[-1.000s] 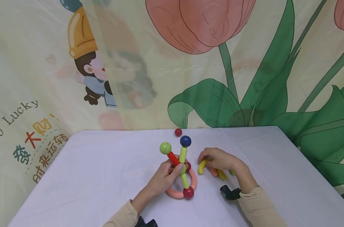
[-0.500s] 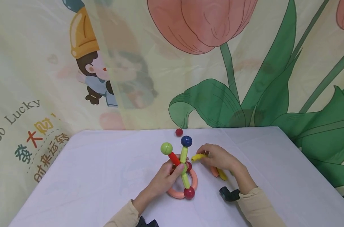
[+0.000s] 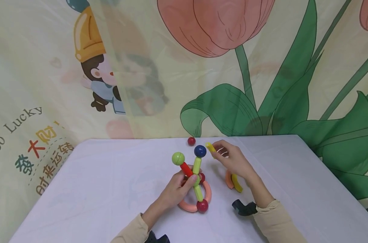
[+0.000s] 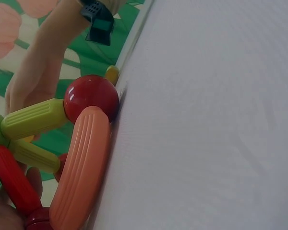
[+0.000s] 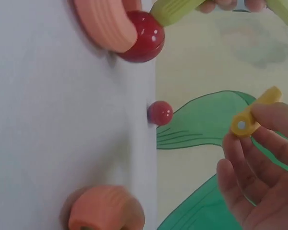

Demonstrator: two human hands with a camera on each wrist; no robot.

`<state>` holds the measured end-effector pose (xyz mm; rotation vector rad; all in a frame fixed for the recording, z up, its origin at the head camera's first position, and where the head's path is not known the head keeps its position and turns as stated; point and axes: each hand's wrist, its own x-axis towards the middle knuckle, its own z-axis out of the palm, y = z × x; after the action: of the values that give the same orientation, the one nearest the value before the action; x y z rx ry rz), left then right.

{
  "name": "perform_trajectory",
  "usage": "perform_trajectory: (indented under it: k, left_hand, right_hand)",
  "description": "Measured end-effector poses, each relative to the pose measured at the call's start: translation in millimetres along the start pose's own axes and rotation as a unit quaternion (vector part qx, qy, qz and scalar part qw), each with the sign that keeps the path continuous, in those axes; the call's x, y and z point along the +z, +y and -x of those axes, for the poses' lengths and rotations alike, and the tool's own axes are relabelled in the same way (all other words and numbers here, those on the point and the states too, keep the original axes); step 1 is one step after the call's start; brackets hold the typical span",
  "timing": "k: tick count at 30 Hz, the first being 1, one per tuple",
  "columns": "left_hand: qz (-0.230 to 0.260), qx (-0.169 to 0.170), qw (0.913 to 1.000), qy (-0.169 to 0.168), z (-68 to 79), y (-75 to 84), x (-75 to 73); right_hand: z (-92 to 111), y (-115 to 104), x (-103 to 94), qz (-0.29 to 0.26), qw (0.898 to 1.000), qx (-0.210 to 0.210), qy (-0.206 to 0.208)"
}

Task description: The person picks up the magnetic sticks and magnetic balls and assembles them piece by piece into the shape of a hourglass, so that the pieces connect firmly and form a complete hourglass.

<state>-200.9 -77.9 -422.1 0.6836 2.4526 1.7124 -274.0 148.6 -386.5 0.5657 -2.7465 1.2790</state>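
Observation:
My left hand (image 3: pixel 173 190) grips a toy frame of magnetic sticks and balls near its middle light-green ball (image 3: pixel 197 180). A red stick (image 3: pixel 186 169) leads up to another green ball (image 3: pixel 178 158), and a light-green stick (image 3: pixel 197 165) bears a blue ball (image 3: pixel 200 151). The frame's base shows salmon curved sticks (image 4: pixel 84 167) and red balls (image 4: pixel 91 98). Between thumb and fingers, my right hand (image 3: pixel 234 161) pinches a yellow curved magnetic stick (image 5: pixel 244 123), raised just right of the blue ball and apart from it. A metal dot shows at the stick's end.
On the white table (image 3: pixel 111 175), a salmon curved stick (image 3: pixel 229 179) and a yellow curved stick (image 3: pixel 236 184) lie below my right hand. One loose red ball (image 3: pixel 191 141) sits at the far edge. A printed cloth (image 3: pixel 147 67) hangs behind.
My right hand has lifted the yellow curved stick from the small pile, bringing it up and slightly left to the blue ball's height. The left hand and frame stay nearly still.

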Motion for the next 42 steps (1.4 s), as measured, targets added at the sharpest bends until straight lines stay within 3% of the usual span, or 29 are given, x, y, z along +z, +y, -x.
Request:
perform_trajectory:
  k: [9,20,27,42]
  left_hand:
    - [0.003,0.013,0.9999,0.001,-1.9,-0.8,1.2]
    - [0.005,-0.001,1.0000,0.005,1.7,-2.0,0.6]
    - [0.004,0.008,0.9999,0.010,-0.9,-2.9,1.7]
    - [0.004,0.012,0.9999,0.006,-1.2,-3.7,0.7]
  right_hand:
    - [-2,-14,-2.8,-0.073,0.996,0.005,0.044]
    - [-3,-25,0.7,-0.164,0.984,0.043,0.048]
    - [-12,-38,0.4,-0.182,0.981,0.046,0.052]
    - [-29,-54,3.2,-0.171,0.984,0.056,0.002]
